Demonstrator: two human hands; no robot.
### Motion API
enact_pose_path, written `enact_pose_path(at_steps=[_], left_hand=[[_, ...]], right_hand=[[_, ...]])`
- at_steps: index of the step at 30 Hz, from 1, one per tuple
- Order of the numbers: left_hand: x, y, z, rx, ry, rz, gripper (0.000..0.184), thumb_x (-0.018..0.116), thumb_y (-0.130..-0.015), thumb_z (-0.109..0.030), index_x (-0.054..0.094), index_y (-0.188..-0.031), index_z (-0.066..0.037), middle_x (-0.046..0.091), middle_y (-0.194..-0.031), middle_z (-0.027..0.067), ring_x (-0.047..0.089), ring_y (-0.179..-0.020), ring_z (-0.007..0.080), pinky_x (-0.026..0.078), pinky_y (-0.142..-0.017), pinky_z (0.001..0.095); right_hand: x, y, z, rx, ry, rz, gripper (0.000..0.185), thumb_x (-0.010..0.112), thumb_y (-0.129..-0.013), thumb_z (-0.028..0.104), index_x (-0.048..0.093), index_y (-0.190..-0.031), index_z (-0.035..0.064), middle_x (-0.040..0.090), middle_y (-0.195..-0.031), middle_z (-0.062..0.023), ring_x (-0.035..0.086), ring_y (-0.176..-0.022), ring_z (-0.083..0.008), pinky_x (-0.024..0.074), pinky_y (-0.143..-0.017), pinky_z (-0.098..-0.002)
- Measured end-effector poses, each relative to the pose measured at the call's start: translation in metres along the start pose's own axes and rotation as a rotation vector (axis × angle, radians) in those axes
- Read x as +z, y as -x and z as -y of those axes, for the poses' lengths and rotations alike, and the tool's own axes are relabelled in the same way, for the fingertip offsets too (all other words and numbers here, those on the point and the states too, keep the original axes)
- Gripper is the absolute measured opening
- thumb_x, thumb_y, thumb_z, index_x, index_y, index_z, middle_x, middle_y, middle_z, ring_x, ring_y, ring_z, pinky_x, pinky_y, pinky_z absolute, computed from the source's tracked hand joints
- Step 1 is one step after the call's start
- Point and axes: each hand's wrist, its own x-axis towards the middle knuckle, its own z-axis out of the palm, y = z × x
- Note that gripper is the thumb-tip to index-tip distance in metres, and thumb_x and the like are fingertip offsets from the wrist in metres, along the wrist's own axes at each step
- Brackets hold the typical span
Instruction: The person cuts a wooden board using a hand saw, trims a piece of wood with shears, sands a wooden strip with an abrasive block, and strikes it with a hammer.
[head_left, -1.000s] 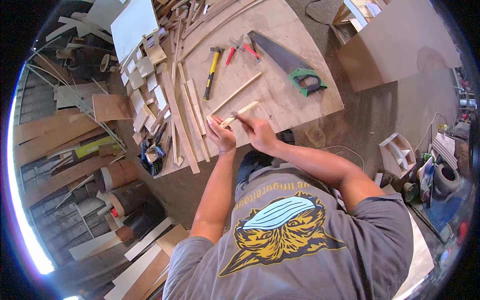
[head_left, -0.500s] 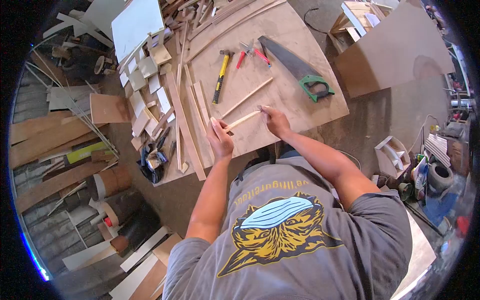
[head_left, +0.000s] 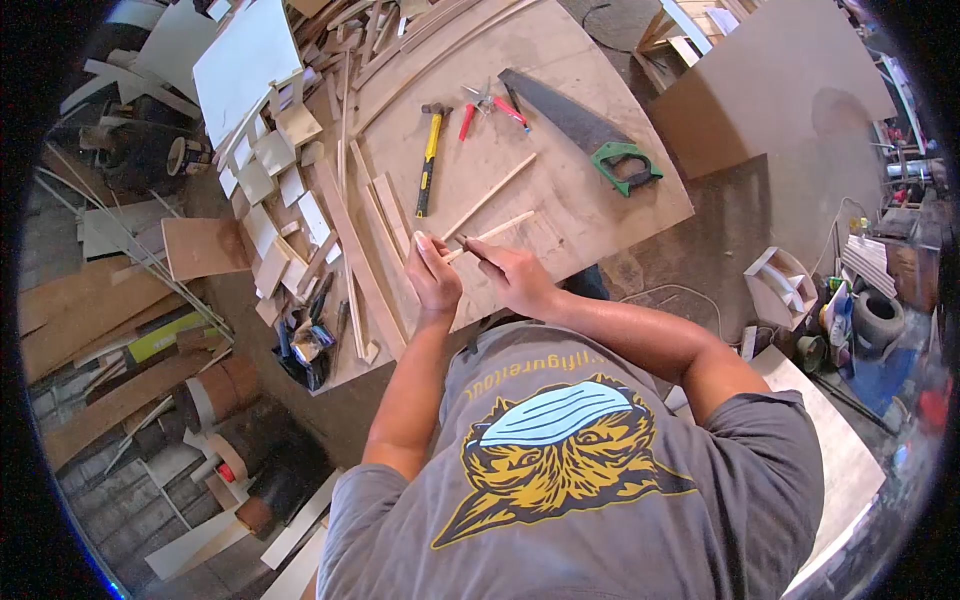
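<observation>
Pinched in my left hand is one end of a thin wooden stick, which slants up to the right above the worktable. My right hand is closed close beside the left, its fingertips at the stick. A small dark thin tool pokes out from the right fingers; its kind is unclear. Another thin wooden strip lies on the table just beyond both hands. Farther back are a hammer with a yellow and black handle, red-handled pliers and a green-handled handsaw.
The plywood worktable carries long wooden strips along its left side. A pile of wood offcuts and a white board are at the left. A large brown panel stands at the right, near a small wooden box.
My right hand has moved from the stick's far end down to beside my left hand. The left hand still grips the stick. The view has shifted slightly.
</observation>
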Motion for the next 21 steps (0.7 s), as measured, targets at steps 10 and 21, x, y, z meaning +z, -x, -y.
enact_pose_path(at_steps=[10, 21], left_hand=[[0.001, -0.018, -0.056, 0.042, -0.216, 0.160, 0.050, 0.040, -0.112, -0.035, 0.067, -0.092, 0.001, 0.060, -0.070, 0.0144, 0.056, -0.058, 0.0282, 0.043, -0.057, 0.0415], [-0.003, -0.022, -0.043, -0.291, -0.058, 0.231, 0.048, 0.039, -0.112, -0.034, 0.067, -0.096, 0.001, 0.062, -0.070, 0.0111, 0.063, -0.064, 0.0180, 0.047, -0.059, 0.0354]], right_hand=[[0.004, -0.006, 0.001, -0.101, 0.010, -0.150, 0.038, 0.052, -0.099, 0.006, 0.065, -0.135, 0.0055, 0.072, -0.105, -0.0257, 0.071, -0.098, -0.0419, 0.0566, -0.084, -0.0496], [0.005, -0.023, -0.064, 0.299, 0.157, -0.054, 0.043, 0.054, -0.098, 0.008, 0.058, -0.141, 0.0078, 0.067, -0.118, -0.0281, 0.069, -0.104, -0.0438, 0.0556, -0.083, -0.0525]])
